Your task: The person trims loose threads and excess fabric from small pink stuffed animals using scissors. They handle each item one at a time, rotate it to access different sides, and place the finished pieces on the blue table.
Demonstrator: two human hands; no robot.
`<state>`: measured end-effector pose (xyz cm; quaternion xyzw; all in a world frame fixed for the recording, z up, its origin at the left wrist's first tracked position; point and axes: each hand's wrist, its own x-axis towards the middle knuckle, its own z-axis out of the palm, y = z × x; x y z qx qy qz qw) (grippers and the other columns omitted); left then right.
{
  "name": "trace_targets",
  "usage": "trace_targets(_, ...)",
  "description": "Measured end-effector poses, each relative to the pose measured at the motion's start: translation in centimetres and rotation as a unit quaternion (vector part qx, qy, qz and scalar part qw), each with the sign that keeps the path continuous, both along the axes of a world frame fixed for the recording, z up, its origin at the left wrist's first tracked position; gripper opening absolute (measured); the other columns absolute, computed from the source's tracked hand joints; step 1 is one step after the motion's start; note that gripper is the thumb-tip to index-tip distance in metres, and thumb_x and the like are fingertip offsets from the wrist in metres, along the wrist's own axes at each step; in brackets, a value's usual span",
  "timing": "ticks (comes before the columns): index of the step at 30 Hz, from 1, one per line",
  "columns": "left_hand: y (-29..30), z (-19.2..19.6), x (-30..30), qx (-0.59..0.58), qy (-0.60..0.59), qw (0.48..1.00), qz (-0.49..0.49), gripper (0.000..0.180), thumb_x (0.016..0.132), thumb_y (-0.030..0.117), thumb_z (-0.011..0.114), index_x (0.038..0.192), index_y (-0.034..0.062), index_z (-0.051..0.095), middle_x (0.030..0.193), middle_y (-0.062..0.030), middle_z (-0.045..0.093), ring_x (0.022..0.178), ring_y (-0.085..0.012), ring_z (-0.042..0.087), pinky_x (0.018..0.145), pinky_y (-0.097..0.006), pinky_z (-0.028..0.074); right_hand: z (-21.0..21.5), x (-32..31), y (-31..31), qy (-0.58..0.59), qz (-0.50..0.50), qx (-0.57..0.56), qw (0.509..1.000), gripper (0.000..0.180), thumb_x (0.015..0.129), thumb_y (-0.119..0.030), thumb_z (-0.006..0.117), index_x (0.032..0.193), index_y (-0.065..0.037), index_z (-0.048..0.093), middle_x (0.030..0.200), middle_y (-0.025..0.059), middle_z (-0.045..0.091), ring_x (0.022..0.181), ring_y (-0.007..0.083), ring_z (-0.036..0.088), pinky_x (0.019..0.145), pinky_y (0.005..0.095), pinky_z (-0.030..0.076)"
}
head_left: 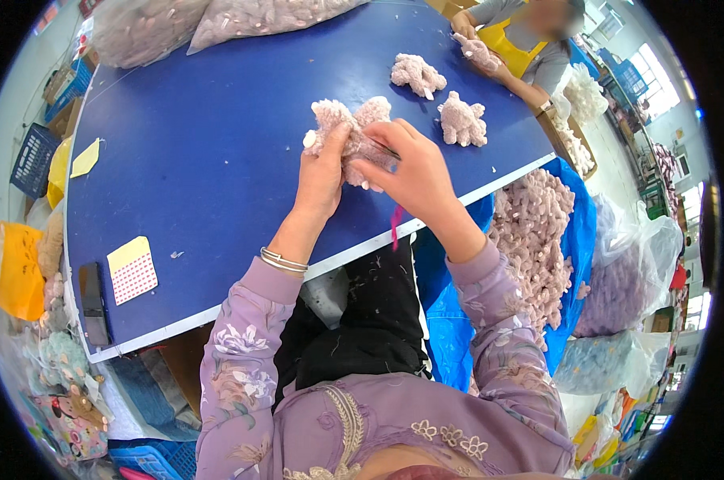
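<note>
Over the blue table, a small fuzzy pale-pink plush toy (330, 120) is between my two hands. My left hand (324, 172) is closed round its near left side, thumb pressed up along the plush. On the right side of the toy, my right hand (416, 168) has its fingers closed on a thin dark tool (388, 150), mostly hidden by the fingers, with its kind unclear. A bright pink strip (396, 226) hangs below that hand. Two similar plush toys, one farther off (418, 75) and one nearer (462, 120), lie to the right.
A blue sack (566, 320) full of pink plush pieces stands by the table's right edge. Clear bags of plush (258, 22) lie at the far left. A sticker sheet (132, 272) and a black phone-like object (93, 304) lie near left. A co-worker (510, 48) handles plush at far right.
</note>
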<state>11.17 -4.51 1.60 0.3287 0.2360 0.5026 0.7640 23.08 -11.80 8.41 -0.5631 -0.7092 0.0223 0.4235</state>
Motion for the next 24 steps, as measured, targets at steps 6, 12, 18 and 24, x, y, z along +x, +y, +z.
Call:
trace_targets(6,0.2,0.1,-0.4,-0.008,-0.008,1.0,-0.029,0.028,0.095,0.024,0.057,0.113,0.0031,0.06,0.103,-0.0072,0.065,0.091,-0.0158,0.065,0.073,-0.033,0.054,-1.1,0.7,1.7,0.064,-0.044,-0.069,0.995,0.019,0.084,-0.018,0.07,0.087,0.0,0.065,0.078,0.0131,0.063,0.064,0.0282,0.061,0.059,0.0347,0.047)
trace_targets(12,-0.3,0.6,-0.3,0.0,-0.026,0.999,-0.021,0.03,0.094,0.024,0.058,0.113,0.0005,0.06,0.105,-0.0097,0.065,0.092,-0.019,0.066,0.077,-0.034,0.055,-0.6,2.4,1.4,0.28,-0.066,-0.102,0.952,0.029,0.093,-0.023,0.065,0.079,0.002,0.061,0.061,-0.0029,0.05,0.059,0.005,0.046,0.051,0.0247,0.039)
trace_targets(18,0.1,0.6,-0.3,-0.012,-0.005,0.999,0.044,0.029,0.093,0.022,0.059,0.111,-0.0011,0.06,0.104,-0.0092,0.065,0.09,-0.0185,0.066,0.074,-0.035,0.055,0.5,2.6,-0.3,0.204,-0.013,-0.119,0.972,0.036,0.099,-0.03,0.053,0.082,0.001,0.059,0.067,0.0063,0.055,0.061,0.0126,0.05,0.057,0.0304,0.041)
trace_targets(24,0.0,0.9,-0.4,0.005,0.003,0.997,0.075,0.027,0.094,0.023,0.06,0.108,-0.001,0.062,0.1,-0.0084,0.066,0.087,-0.0174,0.065,0.072,-0.035,0.055,1.0,0.2,-0.9,-0.05,-0.043,-0.197,0.978,0.043,0.098,-0.034,0.049,0.077,0.003,0.054,0.075,0.027,0.06,0.077,0.0457,0.058,0.067,0.05,0.044)
